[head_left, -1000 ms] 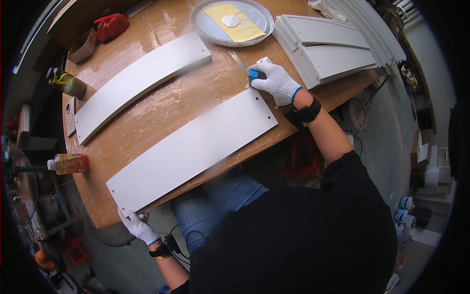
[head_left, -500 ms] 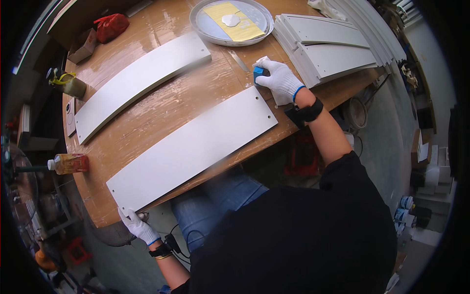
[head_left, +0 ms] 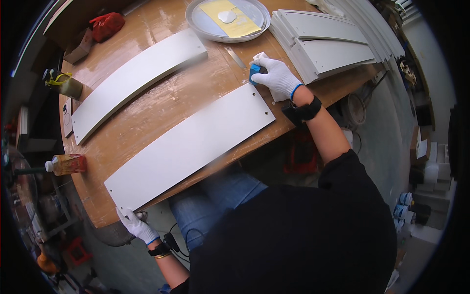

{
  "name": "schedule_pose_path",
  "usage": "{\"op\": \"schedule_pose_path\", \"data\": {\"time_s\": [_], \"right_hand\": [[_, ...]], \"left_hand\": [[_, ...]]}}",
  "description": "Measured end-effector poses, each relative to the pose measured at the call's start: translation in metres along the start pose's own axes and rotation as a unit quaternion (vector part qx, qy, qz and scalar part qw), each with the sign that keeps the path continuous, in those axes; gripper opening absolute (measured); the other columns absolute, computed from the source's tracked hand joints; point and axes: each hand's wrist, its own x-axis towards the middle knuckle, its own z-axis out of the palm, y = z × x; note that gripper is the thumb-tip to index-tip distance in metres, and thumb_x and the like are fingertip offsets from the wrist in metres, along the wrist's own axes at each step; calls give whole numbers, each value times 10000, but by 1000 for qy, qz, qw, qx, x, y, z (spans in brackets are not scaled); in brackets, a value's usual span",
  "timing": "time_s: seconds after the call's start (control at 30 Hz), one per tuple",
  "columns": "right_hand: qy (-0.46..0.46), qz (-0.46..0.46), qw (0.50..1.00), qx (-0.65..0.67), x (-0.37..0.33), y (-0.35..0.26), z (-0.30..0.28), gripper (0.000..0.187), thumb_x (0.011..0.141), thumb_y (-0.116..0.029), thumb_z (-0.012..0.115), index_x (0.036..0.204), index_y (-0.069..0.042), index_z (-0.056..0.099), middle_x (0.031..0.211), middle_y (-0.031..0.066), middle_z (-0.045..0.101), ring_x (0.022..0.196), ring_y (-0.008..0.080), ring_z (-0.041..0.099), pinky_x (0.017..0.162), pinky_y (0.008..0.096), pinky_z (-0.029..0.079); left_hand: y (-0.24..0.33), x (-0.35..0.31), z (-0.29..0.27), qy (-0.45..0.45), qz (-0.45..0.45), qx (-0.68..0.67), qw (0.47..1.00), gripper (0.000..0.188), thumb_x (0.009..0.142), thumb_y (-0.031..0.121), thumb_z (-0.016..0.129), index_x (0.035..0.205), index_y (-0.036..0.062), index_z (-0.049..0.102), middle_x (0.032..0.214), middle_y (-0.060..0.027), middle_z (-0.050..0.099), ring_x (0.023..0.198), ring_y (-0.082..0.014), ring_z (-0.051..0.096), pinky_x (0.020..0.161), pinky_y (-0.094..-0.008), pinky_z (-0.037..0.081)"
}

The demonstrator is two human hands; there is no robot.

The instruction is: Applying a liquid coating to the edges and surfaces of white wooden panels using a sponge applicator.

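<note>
A long white board (head_left: pixel 191 147) with one curved edge and small holes at its ends lies along the table's near side. At its lower left corner my left hand (head_left: pixel 138 228), in a white knit glove, grips the board's edge. My right hand (head_left: pixel 278 78), gloved likewise, is closed round a small blue block (head_left: pixel 254 74) beside the board's upper right corner. White cloth or paper (head_left: pixel 279 96) shows under that hand, and a crumpled white bit sticks out at its fingertips. Farther back, a second curved white board (head_left: pixel 142 78) lies apart from the first.
A round tray (head_left: pixel 196 25) bears a yellow sheet with white paste. Beside it lies a flat metal strip (head_left: pixel 236 57). White boards (head_left: pixel 338 54) are stacked at right. A red bag (head_left: pixel 106 27), a greenish jar (head_left: pixel 71 87) and a bottle (head_left: pixel 68 164) stand along the left.
The table and everything on it have shifted slightly left in the picture. My right hand has turned a little with the blue block, beside the same board corner. My left hand keeps its place.
</note>
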Motion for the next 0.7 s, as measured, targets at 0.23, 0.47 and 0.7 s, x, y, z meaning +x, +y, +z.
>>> {"op": "schedule_pose_path", "data": {"time_s": [0.23,0.47,0.7], "right_hand": [[12,15,1000,24,-1,6,-3,520,791,-316,688,1240,-62,630,1157,179,661,1048,301,648,960,343,487],[56,-44,988,138,-14,-11,15,456,825,-225,677,1215,-5,596,1155,157,637,1086,274,628,953,319,463],[-97,11,904,416,-90,-131,36,531,843,-40,706,1325,62,509,1147,92,605,1052,156,604,910,280,501]], "left_hand": [[-16,11,-1,2,42,10,999,503,1009,317,562,1450,114,428,780,42,503,575,-29,441,521,-190,436],[14,-2,-6,3,-16,16,1000,474,1005,184,527,1452,81,409,809,-11,574,550,-61,486,513,-239,489],[15,-7,7,-13,-14,-88,996,546,968,175,623,1448,57,391,670,17,559,527,-58,509,505,-233,507]]}}
